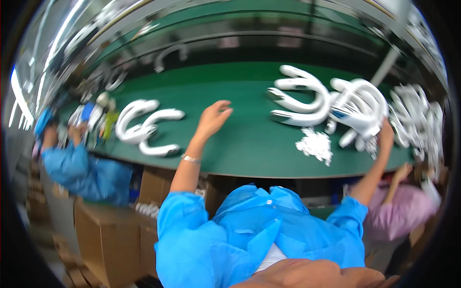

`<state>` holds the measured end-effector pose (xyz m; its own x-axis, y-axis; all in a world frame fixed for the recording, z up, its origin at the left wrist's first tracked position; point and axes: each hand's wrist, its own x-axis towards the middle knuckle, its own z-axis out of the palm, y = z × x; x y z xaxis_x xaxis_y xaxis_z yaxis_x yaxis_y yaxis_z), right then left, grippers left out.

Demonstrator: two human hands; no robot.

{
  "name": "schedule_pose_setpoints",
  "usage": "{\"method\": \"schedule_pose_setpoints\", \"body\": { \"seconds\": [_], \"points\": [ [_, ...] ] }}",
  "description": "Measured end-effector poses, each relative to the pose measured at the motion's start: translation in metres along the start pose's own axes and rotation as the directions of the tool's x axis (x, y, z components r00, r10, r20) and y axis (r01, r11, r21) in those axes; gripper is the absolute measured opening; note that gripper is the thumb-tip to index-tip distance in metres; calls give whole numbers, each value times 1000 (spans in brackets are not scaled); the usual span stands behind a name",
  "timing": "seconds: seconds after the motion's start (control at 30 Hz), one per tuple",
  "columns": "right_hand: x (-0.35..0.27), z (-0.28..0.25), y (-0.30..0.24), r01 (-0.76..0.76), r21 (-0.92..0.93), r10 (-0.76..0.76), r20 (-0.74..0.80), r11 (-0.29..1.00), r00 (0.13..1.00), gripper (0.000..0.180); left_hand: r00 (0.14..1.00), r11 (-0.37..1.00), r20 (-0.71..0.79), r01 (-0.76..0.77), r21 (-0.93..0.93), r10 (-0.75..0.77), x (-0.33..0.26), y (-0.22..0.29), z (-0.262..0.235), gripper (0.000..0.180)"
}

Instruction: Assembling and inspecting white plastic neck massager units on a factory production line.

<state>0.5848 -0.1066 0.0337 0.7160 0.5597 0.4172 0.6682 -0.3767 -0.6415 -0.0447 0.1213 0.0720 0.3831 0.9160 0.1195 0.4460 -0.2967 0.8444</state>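
Note:
My left hand (pixel 215 116) is over the green worktop, its thumb and fingers apart and nothing in them. To its left lie several white C-shaped pieces (pixel 129 126), thick and rounded. On the right, at the far end of my reach, my right hand (pixel 385 136) closes on the edge of a white U-shaped piece (pixel 363 103) in an overlapping cluster; its fingertips are partly hidden. Beside that cluster, more white U-shaped pieces (pixel 312 108) lie nested, with dark patches at some ends. Small white parts (pixel 315 145) form a loose heap just nearer to me.
The green worktop (pixel 240 153) has a curved-looking near edge. At far right stands a big stack of white curved pieces (pixel 418 117). Co-workers in blue (pixel 89 168) and pink (pixel 401 209) sit on either side. Cardboard boxes (pixel 113 240) stand at lower left; a shelf rail (pixel 240 33) runs behind.

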Motion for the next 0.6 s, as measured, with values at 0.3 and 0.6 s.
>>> {"method": "schedule_pose_setpoints", "body": {
  "seconds": [0.3,0.6],
  "points": [
    [-63,-27,-105,-143,165,194,-351,976,916,44,977,885,-213,128,447,-33,104,-49,-113,38],
    [-178,34,-232,731,96,-737,72,676,672,18,697,575,-687,654,492,-205,270,-183,-221,45]
  ]
}}
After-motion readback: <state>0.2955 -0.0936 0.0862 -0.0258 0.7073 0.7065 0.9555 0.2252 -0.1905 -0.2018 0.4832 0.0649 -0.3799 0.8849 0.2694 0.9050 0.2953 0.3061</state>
